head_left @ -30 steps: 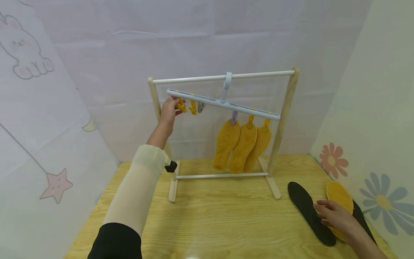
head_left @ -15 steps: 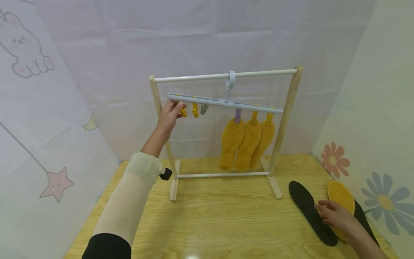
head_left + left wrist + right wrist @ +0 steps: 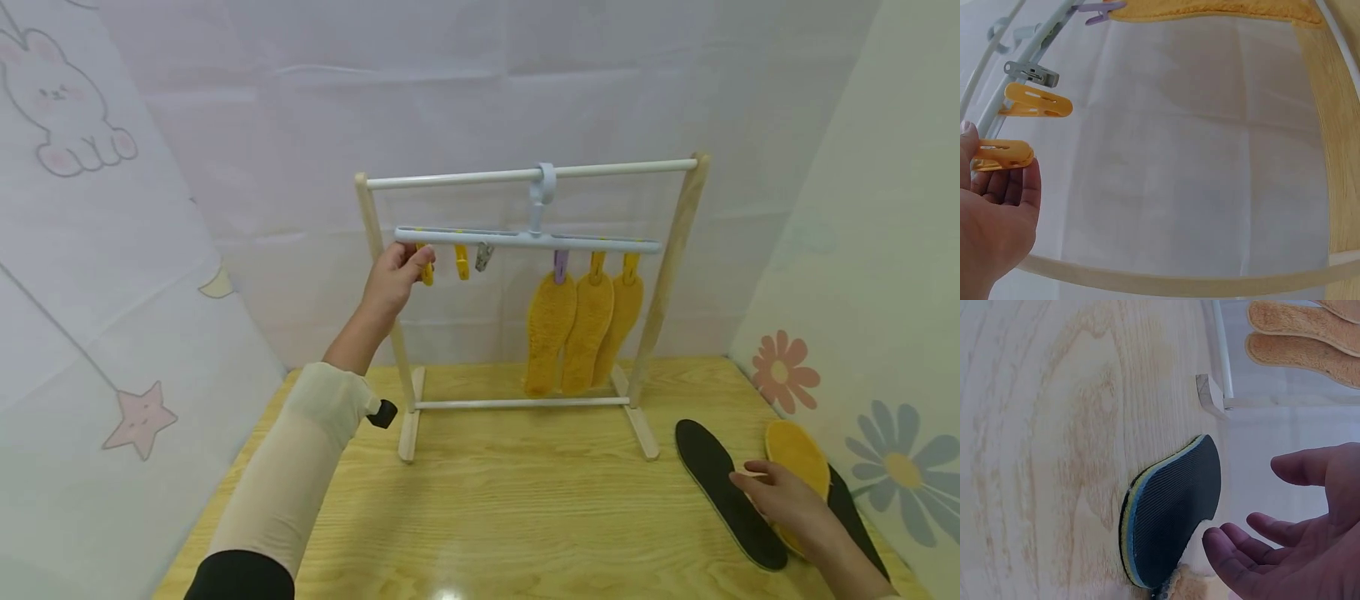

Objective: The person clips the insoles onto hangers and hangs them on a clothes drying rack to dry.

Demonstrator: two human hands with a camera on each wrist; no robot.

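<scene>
My left hand [image 3: 396,277] is raised to the left end of the light blue hanger bar [image 3: 525,241], which hangs from the rack's white rod [image 3: 465,177]. Thumb and fingers [image 3: 1021,182] pinch the leftmost yellow clip [image 3: 1001,154]. Beside it hang a second yellow clip [image 3: 1039,104] and a grey clip [image 3: 1032,74]. Three yellow insoles [image 3: 587,332] hang clipped at the bar's right half. My right hand [image 3: 782,500] lies open on the table's right side, over a black insole [image 3: 726,492] and a yellow insole [image 3: 799,454].
The wooden rack [image 3: 678,275] stands at the back of the wooden table [image 3: 510,508], its feet pointing towards me. Another dark insole [image 3: 851,512] lies under the yellow one near the right wall. Fabric walls close in the left, back and right.
The hanger bar, tilted down to the right a second ago, now hangs level. My left hand has come down a little with the clip. The right hand has stayed on the insoles.
</scene>
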